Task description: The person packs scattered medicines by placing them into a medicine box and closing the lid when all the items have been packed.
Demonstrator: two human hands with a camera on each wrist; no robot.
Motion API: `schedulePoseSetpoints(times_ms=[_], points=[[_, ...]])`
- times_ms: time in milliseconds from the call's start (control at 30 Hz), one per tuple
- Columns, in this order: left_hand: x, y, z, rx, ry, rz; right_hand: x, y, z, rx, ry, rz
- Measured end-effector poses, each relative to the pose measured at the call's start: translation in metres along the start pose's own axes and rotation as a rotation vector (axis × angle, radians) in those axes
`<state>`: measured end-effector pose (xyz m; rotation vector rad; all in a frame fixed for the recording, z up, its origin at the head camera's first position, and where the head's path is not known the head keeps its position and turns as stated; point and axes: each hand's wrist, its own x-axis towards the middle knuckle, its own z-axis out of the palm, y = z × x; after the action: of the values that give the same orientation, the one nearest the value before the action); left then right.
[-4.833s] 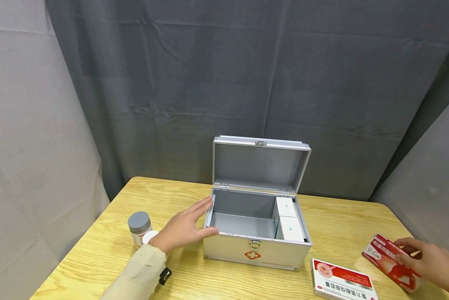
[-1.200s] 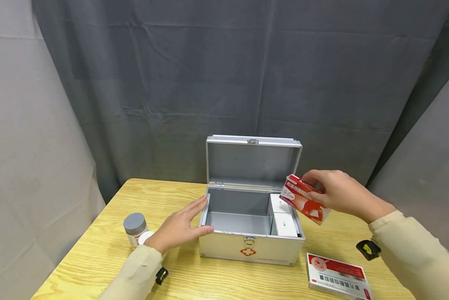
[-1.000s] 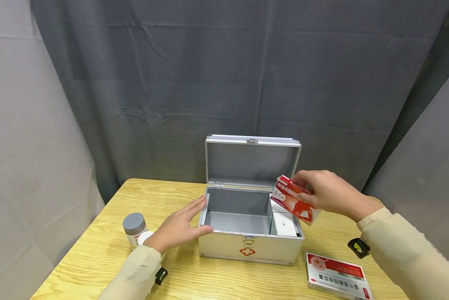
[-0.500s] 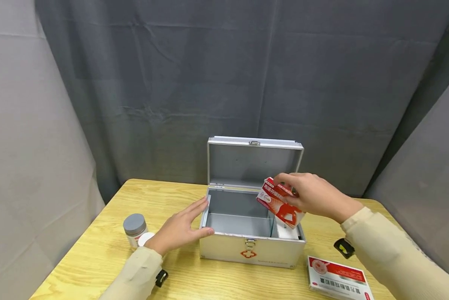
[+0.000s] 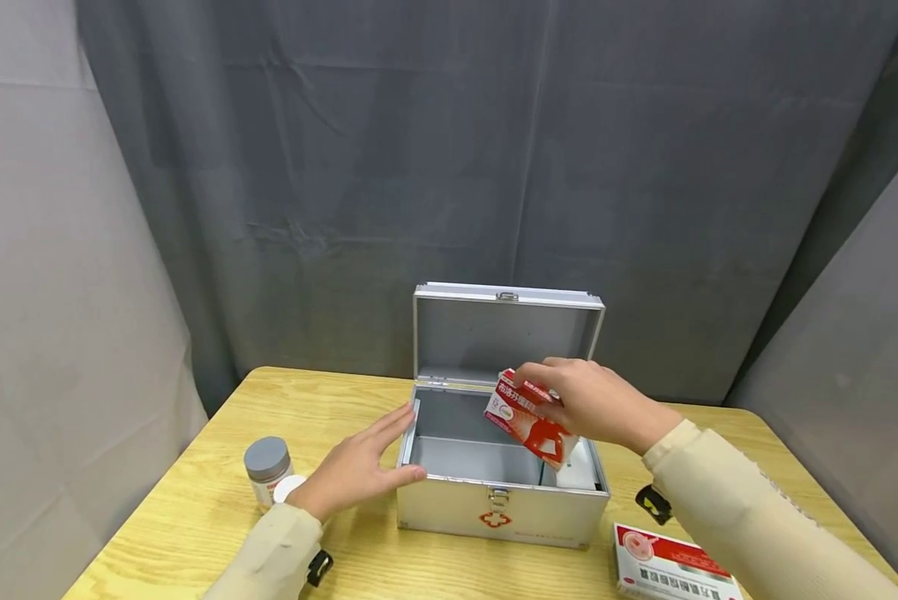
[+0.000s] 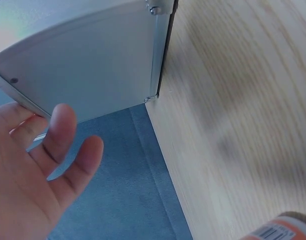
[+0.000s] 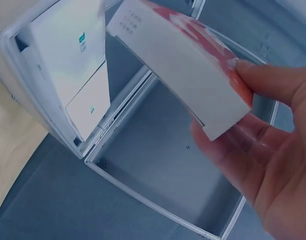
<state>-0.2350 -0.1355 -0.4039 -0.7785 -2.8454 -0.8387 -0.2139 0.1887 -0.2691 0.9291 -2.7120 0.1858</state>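
A red medicine box point(image 5: 527, 421) is pinched between the thumb and fingers of my right hand point(image 5: 594, 404), tilted above the open first-aid case point(image 5: 449, 508). In the right wrist view the medicine box point(image 7: 182, 65) shows its white side. Two white boxes point(image 7: 68, 47) stand inside the case at its right end; in the head view the right hand and red box partly cover them. My left hand point(image 5: 354, 471) rests its spread fingers on the case's left rim. The left wrist view shows the left hand point(image 6: 38, 165) at the case's edge.
Left of the case, a grey-capped bottle point(image 5: 267, 467) and a white-capped one point(image 5: 288, 485) stand close to the left forearm. A red and white medicine box point(image 5: 674, 567) lies at front right, partly under the right sleeve. The case lid point(image 5: 504, 333) stands raised behind.
My right hand took the red box from the table at right, lifted it and carried it left over the case. The left hand stays on the rim.
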Motion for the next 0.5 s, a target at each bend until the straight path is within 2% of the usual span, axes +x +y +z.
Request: schedulePoseSetpoints(times_ms=[233,500], points=[[0.000,-0.003,0.000,0.005,0.008,0.005,0.010,-0.006,0.017,0.032,-0.032,0.006],[-0.001,-0.003,0.002,-0.001,0.010,0.008,0.013,-0.013,0.035,0.091,-0.050,-0.051]])
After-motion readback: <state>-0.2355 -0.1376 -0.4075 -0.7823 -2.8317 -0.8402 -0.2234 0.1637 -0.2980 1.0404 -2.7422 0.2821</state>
